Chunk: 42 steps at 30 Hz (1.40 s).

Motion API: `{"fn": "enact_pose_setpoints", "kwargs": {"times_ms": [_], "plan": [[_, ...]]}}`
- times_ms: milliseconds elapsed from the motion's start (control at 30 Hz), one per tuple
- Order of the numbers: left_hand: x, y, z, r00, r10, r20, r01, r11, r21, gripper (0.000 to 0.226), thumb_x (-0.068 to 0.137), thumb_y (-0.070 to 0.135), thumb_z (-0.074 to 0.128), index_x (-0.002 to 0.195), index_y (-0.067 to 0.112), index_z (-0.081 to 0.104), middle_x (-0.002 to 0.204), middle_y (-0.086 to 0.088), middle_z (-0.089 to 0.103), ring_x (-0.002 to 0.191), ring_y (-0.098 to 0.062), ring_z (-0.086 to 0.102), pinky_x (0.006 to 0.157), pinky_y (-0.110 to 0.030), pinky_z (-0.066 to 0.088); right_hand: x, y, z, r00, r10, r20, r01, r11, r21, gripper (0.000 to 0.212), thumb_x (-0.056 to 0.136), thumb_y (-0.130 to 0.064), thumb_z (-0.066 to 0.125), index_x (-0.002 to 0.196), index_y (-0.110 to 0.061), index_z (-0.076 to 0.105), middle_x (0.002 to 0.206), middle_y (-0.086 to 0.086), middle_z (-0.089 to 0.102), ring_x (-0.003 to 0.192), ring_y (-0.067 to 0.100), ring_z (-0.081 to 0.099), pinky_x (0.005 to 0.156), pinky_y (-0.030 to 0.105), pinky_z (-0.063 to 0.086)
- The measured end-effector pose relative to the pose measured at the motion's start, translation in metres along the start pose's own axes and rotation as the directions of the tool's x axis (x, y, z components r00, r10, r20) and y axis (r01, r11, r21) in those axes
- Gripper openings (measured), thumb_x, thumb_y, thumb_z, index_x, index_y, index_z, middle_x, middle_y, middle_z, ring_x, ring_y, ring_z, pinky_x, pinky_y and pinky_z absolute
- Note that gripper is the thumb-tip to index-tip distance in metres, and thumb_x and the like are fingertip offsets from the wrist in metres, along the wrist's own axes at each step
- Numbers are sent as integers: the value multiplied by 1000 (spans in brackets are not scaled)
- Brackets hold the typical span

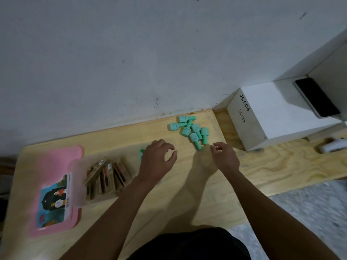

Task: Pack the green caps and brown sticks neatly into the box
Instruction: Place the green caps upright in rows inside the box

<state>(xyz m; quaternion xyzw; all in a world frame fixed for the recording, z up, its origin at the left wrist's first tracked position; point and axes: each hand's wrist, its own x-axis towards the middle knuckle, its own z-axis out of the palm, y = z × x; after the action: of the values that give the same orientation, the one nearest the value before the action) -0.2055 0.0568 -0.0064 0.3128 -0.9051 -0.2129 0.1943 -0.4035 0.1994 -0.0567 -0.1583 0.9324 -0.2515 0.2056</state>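
Note:
Several green caps (189, 129) lie in a loose heap near the back edge of the wooden table (187, 194). My right hand (224, 157) hovers just right of the heap's nearest cap, with its fingers loosely curled and nothing in them. My left hand (156, 159) is further left with curled fingers, thumb and forefinger apart. One more green cap (141, 152) pokes out at that hand's outer edge; whether the hand holds it is unclear. A clear plastic box (78, 184) at the left holds several brown sticks (105, 175).
A pink lid (56, 162) with a picture label lies left of the box. A white box marked JS006 (268, 117) stands at the back right, with a dark phone (317, 98) on a shelf beyond it. A white object (332, 146) lies at the far right. A wall runs behind the table.

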Motion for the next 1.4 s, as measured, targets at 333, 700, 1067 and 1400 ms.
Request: {"fn": "enact_pose_setpoints", "kwargs": {"times_ms": [333, 700, 1067, 1400], "plan": [[63, 40, 76, 815, -66, 576, -120, 953, 278, 51, 89, 22, 53, 138, 26, 41, 153, -8, 26, 138, -27, 31, 104, -44, 38, 43, -22, 9, 996, -53, 70, 55, 998, -26, 32, 84, -43, 63, 112, -28, 60, 102, -6, 71, 93, 18, 67, 74, 31, 51], [81, 37, 99, 797, 102, 595, -373, 858, 353, 38, 91, 21, 51, 129, 20, 56, 148, -13, 35, 135, -29, 33, 102, -42, 35, 51, -4, 4, 996, -66, 67, 44, 955, 294, 19, 88, -22, 65, 107, -18, 63, 98, 2, 71, 86, 16, 66, 71, 31, 55], [85, 35, 98, 853, 103, 511, -167, 983, 81, 33, 95, 33, 51, 122, 17, 60, 132, -7, 50, 119, -25, 50, 90, -39, 45, 46, 7, -11, 997, -13, 78, -21, 908, 418, 30, 99, -28, 49, 115, -10, 68, 105, 6, 70, 91, 14, 63, 72, 25, 48], [67, 43, 44, 650, -480, 589, 742, 232, -629, 20, 96, 22, 52, 106, 10, 64, 94, -7, 70, 76, -15, 68, 72, -35, 57, 7, -11, -40, 985, -128, 119, 54, 870, 489, 25, 93, -30, 61, 114, -17, 69, 89, -6, 72, 74, 4, 66, 66, 23, 55]]}}
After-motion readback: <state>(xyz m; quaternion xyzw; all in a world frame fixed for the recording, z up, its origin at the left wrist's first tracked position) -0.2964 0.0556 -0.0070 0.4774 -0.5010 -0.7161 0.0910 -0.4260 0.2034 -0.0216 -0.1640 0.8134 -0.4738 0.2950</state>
